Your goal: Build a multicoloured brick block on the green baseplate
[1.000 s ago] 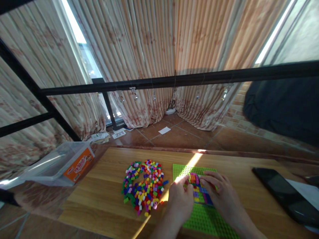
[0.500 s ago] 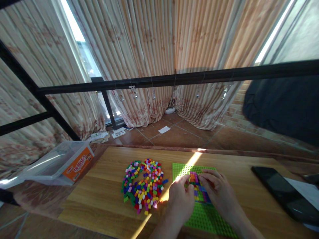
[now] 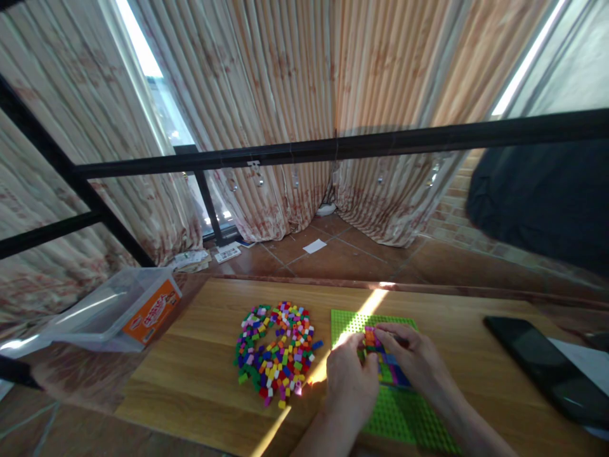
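Observation:
A green studded baseplate (image 3: 390,416) lies on the table under both my hands. Small toy bricks (image 3: 391,369) in pink, orange, purple, blue and yellow form a packed patch on it. My left hand (image 3: 351,379) is curled at the patch's left edge, thumb and forefinger drawn close together. From the other side my right hand (image 3: 421,357) reaches over the bricks, its fingertips bunched at the pink and orange ones near the top. Anything pinched in either hand is too small or hidden to make out.
Left of the plate, a loose pile of colourful bricks (image 3: 280,365) is spread on the wooden table (image 3: 190,374). A dark phone-like slab (image 3: 537,365) and white paper (image 3: 583,365) lie at the right. Beyond the table's left edge stands a clear plastic box (image 3: 102,304) with an orange label.
My right hand's fingertips have shifted slightly left and up, over the top of the brick patch. My left hand stays beside the patch, its fingers a little more curled.

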Available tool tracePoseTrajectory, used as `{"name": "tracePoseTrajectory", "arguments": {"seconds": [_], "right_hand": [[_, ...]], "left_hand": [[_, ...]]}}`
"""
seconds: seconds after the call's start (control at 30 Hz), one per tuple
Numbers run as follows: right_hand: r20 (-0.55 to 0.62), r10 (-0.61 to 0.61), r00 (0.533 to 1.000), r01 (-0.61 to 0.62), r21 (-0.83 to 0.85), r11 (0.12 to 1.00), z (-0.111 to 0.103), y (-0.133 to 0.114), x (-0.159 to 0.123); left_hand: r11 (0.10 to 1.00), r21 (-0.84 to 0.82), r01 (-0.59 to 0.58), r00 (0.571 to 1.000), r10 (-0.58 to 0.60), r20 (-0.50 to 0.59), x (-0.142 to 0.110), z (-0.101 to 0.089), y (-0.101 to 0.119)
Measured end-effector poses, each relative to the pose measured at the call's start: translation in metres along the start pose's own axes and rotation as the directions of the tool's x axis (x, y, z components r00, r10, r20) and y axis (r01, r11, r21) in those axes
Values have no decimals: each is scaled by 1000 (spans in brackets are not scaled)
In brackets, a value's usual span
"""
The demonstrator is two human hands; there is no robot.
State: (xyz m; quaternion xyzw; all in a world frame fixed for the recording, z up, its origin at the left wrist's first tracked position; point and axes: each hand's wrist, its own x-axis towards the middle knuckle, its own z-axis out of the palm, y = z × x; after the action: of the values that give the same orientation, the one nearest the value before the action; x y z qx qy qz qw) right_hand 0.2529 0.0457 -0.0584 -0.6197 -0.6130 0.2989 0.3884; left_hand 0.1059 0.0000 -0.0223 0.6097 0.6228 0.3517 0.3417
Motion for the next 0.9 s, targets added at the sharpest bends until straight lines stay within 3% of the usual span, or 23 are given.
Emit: {"name": "tracePoseTrajectory", "arguments": {"seconds": [0.2, 0.67, 0.8, 0.9], "right_hand": [[21, 96, 995, -98, 117, 988, 1, 3, 3], [14, -9, 1000, 8, 61, 998, 2, -6, -1], [-29, -54, 998, 55, 34, 998, 0, -9, -5], [-54, -9, 999, 15, 105, 994, -6, -9, -7]], "left_hand": [[995, 98, 36, 996, -28, -82, 5, 8, 1], [984, 166, 72, 991, -53, -121, 9, 14, 0], [994, 109, 29, 997, -22, -70, 7, 7, 0], [991, 117, 66, 997, -61, -48, 7, -11, -1]]}}
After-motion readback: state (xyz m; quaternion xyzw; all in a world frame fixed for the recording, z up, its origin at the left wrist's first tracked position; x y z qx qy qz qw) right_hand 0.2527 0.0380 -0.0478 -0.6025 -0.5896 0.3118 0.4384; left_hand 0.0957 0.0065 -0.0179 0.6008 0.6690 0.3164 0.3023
